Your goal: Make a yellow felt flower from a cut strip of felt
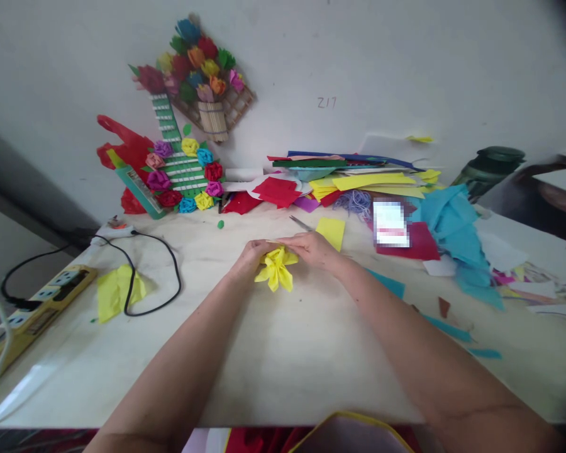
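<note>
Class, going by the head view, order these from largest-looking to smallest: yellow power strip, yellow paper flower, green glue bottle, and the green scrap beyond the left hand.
1. Yellow power strip, even cut off at the frame's edge.
2. Yellow paper flower and green glue bottle: too alike to rank.
3. Green scrap.

Arms (183,352) angled inward — left hand (253,253) curled, right hand (317,250) just beside.

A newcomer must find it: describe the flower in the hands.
On the white table, find the left hand and right hand, close together. They hold the flower: yellow, with spread, pointed petals, unlike the flat yellow sheet beyond the right hand.
</note>
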A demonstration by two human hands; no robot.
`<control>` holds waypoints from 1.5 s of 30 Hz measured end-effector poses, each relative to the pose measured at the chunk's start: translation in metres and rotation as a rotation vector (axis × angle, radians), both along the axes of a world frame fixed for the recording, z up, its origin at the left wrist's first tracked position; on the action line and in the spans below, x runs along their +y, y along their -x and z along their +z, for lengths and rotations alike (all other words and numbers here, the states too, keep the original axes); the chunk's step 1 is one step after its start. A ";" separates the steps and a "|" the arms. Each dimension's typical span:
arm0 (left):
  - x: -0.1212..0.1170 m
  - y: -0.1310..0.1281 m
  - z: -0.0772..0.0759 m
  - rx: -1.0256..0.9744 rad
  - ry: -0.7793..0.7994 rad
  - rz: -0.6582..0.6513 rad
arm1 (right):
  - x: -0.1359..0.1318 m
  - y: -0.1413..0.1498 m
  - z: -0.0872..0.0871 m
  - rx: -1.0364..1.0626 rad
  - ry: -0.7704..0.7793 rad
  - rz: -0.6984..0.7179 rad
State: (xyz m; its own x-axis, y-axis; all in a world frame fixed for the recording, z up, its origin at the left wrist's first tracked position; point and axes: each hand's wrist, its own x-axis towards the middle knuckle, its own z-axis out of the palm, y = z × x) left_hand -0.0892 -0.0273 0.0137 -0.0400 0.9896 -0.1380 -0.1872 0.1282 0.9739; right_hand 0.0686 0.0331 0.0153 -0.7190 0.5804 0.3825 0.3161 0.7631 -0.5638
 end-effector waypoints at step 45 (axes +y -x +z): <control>-0.001 0.003 -0.009 -0.021 -0.089 -0.062 | -0.007 0.005 0.000 0.018 -0.189 -0.091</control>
State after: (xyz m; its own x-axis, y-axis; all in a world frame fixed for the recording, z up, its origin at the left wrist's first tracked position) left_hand -0.0922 -0.0280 0.0044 0.0235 0.9985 -0.0493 -0.2024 0.0530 0.9779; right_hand 0.0634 0.0264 0.0157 -0.6590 0.5589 0.5033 0.3792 0.8248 -0.4194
